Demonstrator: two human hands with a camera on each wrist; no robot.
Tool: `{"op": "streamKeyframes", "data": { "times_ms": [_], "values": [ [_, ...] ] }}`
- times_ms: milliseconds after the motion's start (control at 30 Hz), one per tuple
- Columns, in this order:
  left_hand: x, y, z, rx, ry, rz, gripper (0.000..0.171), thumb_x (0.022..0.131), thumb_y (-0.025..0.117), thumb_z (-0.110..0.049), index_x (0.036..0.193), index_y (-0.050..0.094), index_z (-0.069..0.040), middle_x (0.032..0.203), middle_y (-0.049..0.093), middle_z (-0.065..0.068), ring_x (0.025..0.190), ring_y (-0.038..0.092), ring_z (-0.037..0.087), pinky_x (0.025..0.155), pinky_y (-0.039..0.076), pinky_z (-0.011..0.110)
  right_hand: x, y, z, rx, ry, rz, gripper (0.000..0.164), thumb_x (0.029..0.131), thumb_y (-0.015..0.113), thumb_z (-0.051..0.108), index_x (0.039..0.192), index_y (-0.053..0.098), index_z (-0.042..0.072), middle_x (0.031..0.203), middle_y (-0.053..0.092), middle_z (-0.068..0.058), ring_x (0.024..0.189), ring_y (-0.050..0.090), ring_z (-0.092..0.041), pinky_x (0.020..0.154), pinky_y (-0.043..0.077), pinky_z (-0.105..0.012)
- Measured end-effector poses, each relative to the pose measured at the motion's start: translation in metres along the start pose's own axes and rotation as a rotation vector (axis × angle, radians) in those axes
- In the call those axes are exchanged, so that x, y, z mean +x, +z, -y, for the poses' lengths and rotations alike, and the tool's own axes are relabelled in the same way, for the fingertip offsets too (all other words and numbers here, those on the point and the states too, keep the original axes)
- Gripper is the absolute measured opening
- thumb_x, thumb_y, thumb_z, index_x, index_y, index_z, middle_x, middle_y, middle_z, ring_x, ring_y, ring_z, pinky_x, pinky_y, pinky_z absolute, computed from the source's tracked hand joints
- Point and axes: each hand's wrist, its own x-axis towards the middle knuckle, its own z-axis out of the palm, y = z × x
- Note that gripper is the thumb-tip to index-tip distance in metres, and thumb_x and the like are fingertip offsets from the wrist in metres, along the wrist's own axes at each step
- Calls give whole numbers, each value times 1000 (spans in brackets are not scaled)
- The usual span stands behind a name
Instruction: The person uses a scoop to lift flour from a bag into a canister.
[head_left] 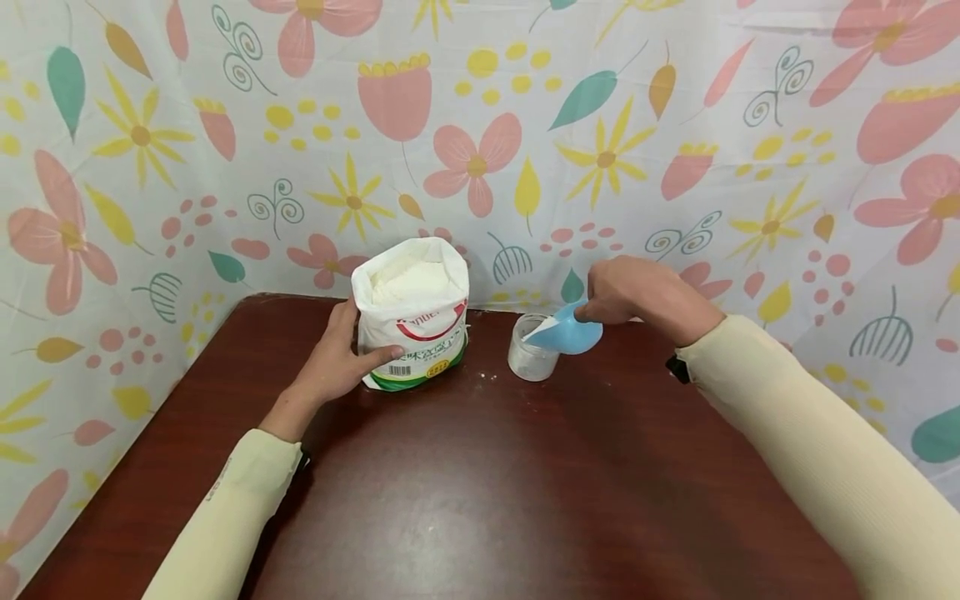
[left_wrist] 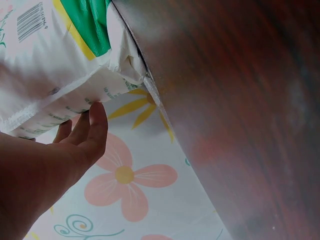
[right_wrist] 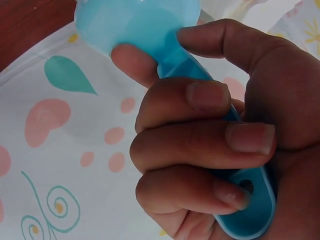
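Head view: blue scoop (head_left: 577,335), bearing white powder (head_left: 542,327), tilted over a clear jar (head_left: 531,364) on the table (head_left: 450,475), fill level hard to make out. The right hand (head_left: 624,292), curled round the handle (right_wrist: 254,220), hides it; the left hand (head_left: 336,360), spread, grips a powder-filled bag (head_left: 420,327), fingers partly hidden.

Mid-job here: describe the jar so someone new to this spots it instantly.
On the dark brown table, near the far edge by the flowered sheet, stands a white bag. Just right of it is the jar, with the blue scoop at its mouth. It alone is round and see-through; the bag is bigger and printed, the scoop blue.
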Motion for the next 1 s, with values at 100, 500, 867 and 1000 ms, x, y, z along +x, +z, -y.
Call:
{"op": "streamKeyframes", "data": {
  "times_ms": [100,500,867,1000],
  "values": [
    [3,1,-2,0,15,1,103,88,89,-40,167,22,-35,152,37,8,139,31,27,110,39,63,2,-6,0,-13,-13,-7,46,93,65,34,57,41,21,55,30,6,52,33,-14,54,33,-31],
    [-1,-1,2,1,-33,12,102,88,88,-42,166,23,-38,151,36,6,140,32,25,112,40,63,5,-18,13,-9,-3,55,33,89,66,29,62,53,15,59,40,3,57,38,-15,58,34,-32],
    [-4,0,0,7,-1,1,100,90,87,-38,167,23,-32,153,35,9,141,31,27,113,36,65,13,-30,24,-59,14,132,28,89,61,25,79,79,6,56,44,2,54,39,-13,57,34,-30],
    [-5,0,1,7,-20,6,100,90,87,-40,167,23,-33,151,35,9,140,32,28,113,36,64,15,-32,28,-61,34,131,29,89,61,26,79,79,7,58,45,2,56,41,-13,59,36,-32]
  ]
}}
